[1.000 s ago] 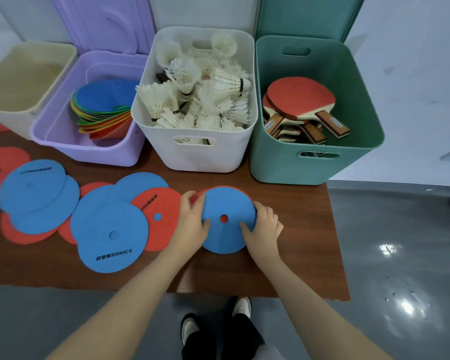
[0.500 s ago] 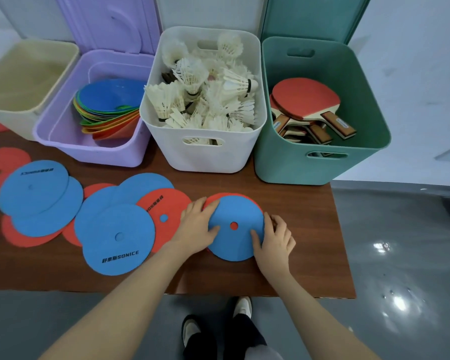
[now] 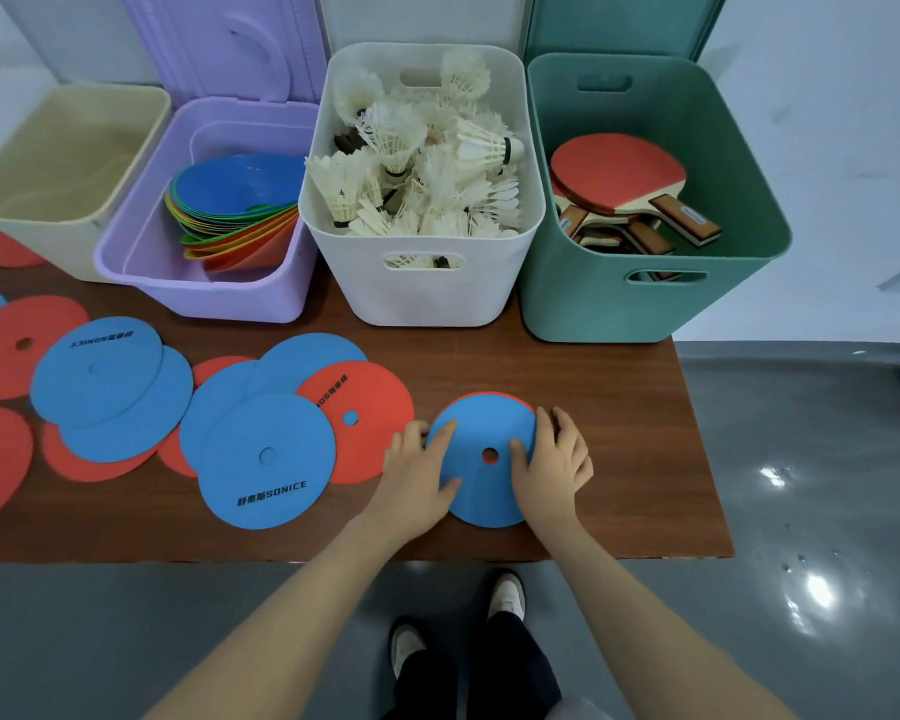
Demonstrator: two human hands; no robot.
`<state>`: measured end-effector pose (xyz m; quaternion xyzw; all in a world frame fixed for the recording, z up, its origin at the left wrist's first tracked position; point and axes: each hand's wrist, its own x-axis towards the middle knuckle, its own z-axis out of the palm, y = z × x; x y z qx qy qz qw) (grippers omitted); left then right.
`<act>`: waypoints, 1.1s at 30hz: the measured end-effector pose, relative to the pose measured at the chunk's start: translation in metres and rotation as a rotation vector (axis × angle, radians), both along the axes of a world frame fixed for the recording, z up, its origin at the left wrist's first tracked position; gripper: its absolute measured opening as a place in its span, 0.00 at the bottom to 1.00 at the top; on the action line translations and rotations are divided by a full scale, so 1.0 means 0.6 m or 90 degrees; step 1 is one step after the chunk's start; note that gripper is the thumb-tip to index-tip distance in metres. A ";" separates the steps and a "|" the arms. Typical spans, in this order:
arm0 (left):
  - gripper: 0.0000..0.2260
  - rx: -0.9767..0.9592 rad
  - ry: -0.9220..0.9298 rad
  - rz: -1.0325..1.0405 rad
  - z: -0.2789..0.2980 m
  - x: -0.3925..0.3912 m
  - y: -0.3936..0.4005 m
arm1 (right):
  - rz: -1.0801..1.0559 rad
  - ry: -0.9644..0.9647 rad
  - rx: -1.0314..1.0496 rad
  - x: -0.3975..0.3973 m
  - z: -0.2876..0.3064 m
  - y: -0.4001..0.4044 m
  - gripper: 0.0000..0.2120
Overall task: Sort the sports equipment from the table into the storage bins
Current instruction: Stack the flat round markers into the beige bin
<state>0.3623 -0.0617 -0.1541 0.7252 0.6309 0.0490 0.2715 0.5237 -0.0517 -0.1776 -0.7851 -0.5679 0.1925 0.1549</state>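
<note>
Grip: the blue disc (image 3: 481, 462) is held from both sides. L hand (image 3: 419, 472) lies on its L edge w/ fingers spread and fairly straight, thumb laid across the disc face; R hand (image 3: 554, 462) is set on the R edge, thumb on the face near the centre hole, fingers curled over the rim. Whether the fingertips are tucked under the rim can't be told.

The disc is thin, round, matte, foam-like, w/ a small round centre hole; a red disc (image 3: 494, 395) is seen beneath it as a sliver at the far edge. Being round, no long axis is shown; it seems bowed up slightly between the hands, face up. It sits near the front R part of the wood-grain brown surface (image 3: 619, 407), in front of the white bin (image 3: 427, 293).

More flat discs (image 3: 266, 459), blue and red, are overlapped to the L; black "SONICE" print is carried on some.

At the back, four smooth plastic bins: a cream bin (image 3: 48, 220), a lilac bin (image 3: 219, 293) w/ nested dish-shaped cones (image 3: 235, 210), the white one filled w/ feathered shuttlecocks (image 3: 422, 168), and a green bin (image 3: 645, 304) w/ red-faced paddles (image 3: 619, 174), wooden handles pointed R and toward the person.
</note>
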 end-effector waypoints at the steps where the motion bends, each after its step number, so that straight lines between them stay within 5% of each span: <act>1: 0.30 -0.004 -0.010 0.010 -0.002 -0.002 -0.006 | 0.007 0.008 -0.007 0.000 0.000 0.001 0.23; 13: 0.38 -0.016 -0.016 0.040 0.002 -0.004 -0.014 | 0.050 0.057 0.003 0.010 0.018 -0.034 0.24; 19: 0.35 -0.013 -0.213 0.099 0.002 -0.011 -0.040 | 0.124 0.018 0.059 0.007 0.036 -0.057 0.25; 27: 0.30 0.075 -0.291 0.208 0.041 -0.059 -0.041 | 0.244 0.035 0.176 -0.023 0.080 -0.038 0.24; 33: 0.29 0.223 -0.231 0.269 0.107 -0.144 -0.030 | 0.352 0.097 0.260 -0.112 0.134 0.014 0.24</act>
